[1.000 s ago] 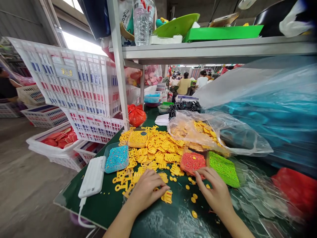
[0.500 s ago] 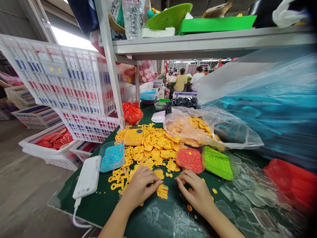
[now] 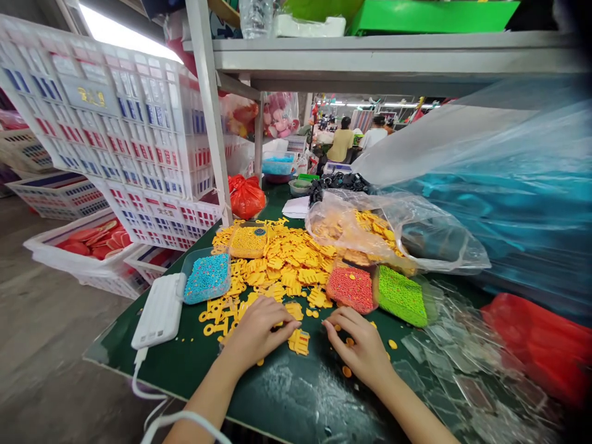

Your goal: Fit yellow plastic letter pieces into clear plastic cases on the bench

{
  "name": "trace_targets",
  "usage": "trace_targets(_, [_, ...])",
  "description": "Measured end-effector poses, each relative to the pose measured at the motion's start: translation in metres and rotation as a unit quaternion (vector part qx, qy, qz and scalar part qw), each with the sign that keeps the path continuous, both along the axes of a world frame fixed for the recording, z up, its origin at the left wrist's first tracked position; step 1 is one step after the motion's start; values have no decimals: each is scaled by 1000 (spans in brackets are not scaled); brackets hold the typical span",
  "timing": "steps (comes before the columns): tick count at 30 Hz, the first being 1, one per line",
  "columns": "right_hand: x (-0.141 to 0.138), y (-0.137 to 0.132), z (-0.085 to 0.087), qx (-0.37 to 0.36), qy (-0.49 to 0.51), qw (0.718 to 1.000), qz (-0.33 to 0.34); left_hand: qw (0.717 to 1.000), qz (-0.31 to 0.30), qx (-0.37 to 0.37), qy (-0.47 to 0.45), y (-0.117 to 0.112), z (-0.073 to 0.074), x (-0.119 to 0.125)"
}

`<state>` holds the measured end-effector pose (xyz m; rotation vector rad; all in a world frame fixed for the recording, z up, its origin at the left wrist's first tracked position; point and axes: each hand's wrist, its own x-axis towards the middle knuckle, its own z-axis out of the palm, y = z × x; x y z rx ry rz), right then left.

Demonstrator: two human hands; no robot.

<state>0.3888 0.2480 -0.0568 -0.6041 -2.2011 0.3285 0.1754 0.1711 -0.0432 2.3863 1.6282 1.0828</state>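
My left hand (image 3: 259, 333) lies palm down on a scatter of yellow plastic pieces (image 3: 277, 265), its fingers curled over a few of them. A small yellow comb-like piece (image 3: 300, 341) lies just right of its fingertips. My right hand (image 3: 363, 348) rests on the green table (image 3: 194, 364) with bent fingers over small yellow discs (image 3: 346, 371), near the tray of red beads (image 3: 350, 287). What either hand grips is hidden.
Trays of blue beads (image 3: 207, 279), yellow beads (image 3: 248, 242) and green beads (image 3: 401, 296) ring the pile. A white power bank (image 3: 160, 310) lies at the left edge. Clear bags (image 3: 398, 234), empty clear packets (image 3: 462, 370), stacked white crates (image 3: 115, 123) and a shelf post (image 3: 210, 111) surround.
My right hand has drawn left from the red bead tray towards the left hand. The view has tilted down and shifted slightly.
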Motion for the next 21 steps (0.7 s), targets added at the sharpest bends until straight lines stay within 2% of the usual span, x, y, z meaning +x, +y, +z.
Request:
trace_targets(7, [1,1,1,-1,-20,1000,0,999,15,-5,-28,0,-1,-1])
trace_targets(21, [-2,3,-8,-22,-55,998,4,1000,4,12,-9,1,-2,-2])
